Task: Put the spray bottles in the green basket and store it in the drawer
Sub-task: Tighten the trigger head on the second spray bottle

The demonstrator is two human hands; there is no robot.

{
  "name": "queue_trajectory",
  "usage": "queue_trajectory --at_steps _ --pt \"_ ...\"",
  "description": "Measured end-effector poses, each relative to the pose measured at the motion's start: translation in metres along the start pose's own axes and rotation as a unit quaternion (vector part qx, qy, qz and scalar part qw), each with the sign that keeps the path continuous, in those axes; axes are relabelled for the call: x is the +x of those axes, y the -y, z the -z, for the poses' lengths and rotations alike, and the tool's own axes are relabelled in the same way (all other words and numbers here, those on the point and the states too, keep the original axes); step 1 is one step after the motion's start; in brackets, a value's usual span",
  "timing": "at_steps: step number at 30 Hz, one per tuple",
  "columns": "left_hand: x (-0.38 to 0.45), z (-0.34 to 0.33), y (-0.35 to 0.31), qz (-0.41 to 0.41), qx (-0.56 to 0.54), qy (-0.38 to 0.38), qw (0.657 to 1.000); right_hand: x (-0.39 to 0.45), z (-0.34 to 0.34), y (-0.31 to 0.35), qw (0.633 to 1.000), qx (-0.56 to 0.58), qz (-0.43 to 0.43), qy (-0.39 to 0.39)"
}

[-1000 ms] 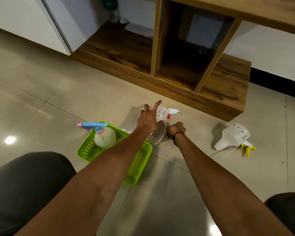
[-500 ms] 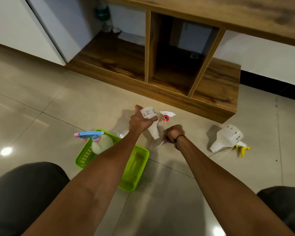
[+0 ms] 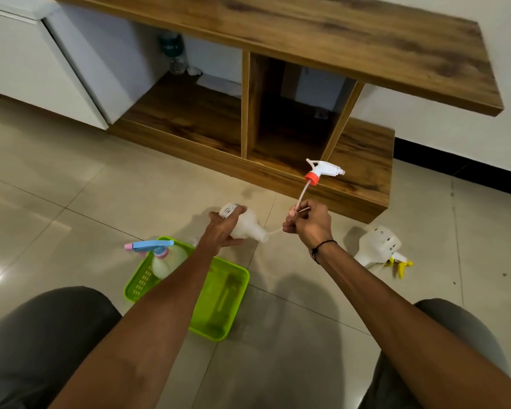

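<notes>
My left hand (image 3: 222, 230) grips a white bottle body (image 3: 248, 225) lying sideways above the floor, its neck pointing right. My right hand (image 3: 307, 224) pinches the thin dip tube of a detached spray head (image 3: 322, 170) with a white trigger and red collar, held up in front of the cabinet. The tube's lower end runs toward the bottle neck. A green basket (image 3: 230, 290) sits on the floor under my left forearm, holding a white bottle with a blue and pink trigger (image 3: 160, 255). A third white bottle with a yellow trigger (image 3: 379, 247) lies on the floor at the right.
A low wooden cabinet (image 3: 363, 160) with open compartments stands ahead, under a wooden top (image 3: 337, 33). A water bottle (image 3: 174, 54) stands deep in the left compartment. A white cabinet door (image 3: 27, 63) is at the left. My knees frame the tiled floor below.
The spray head has come off the bottle and risen to the right, hanging by its tube from my right hand. My left hand turned the bottle body sideways. The camera tilted up.
</notes>
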State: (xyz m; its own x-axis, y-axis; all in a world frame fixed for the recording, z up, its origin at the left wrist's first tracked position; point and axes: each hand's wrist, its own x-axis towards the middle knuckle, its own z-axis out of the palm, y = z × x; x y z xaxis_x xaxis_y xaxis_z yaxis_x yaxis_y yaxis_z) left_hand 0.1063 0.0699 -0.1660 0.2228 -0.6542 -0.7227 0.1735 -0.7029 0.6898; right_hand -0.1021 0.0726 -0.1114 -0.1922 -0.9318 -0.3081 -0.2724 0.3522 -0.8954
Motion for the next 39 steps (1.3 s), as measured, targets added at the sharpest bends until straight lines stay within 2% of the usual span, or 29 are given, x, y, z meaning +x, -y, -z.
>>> queue_trajectory --at_steps 9,15,20,23,30,35,39 --pt "-0.005 0.002 0.005 0.067 -0.105 0.029 0.992 -0.007 -0.004 0.012 0.999 0.009 0.047 -0.009" --pt "-0.012 -0.001 0.006 0.074 -0.122 0.022 0.990 -0.008 -0.007 0.017 0.997 0.027 0.073 -0.008" --pt "-0.014 -0.009 0.002 0.087 -0.139 0.049 0.985 -0.011 -0.014 0.016 0.996 0.010 0.086 -0.007" --pt "-0.016 -0.013 0.000 0.106 -0.157 0.077 0.979 -0.011 -0.019 0.013 0.993 -0.041 0.110 -0.014" --pt "-0.018 -0.018 0.002 0.141 -0.201 0.103 0.964 -0.012 -0.023 0.005 0.977 -0.105 0.183 0.032" --pt "-0.017 -0.016 0.003 0.166 -0.226 0.127 0.951 -0.012 -0.027 0.007 0.964 -0.132 0.209 0.094" --pt "-0.014 -0.013 0.003 0.171 -0.230 0.137 0.948 -0.016 -0.031 0.011 0.954 -0.173 0.217 0.112"
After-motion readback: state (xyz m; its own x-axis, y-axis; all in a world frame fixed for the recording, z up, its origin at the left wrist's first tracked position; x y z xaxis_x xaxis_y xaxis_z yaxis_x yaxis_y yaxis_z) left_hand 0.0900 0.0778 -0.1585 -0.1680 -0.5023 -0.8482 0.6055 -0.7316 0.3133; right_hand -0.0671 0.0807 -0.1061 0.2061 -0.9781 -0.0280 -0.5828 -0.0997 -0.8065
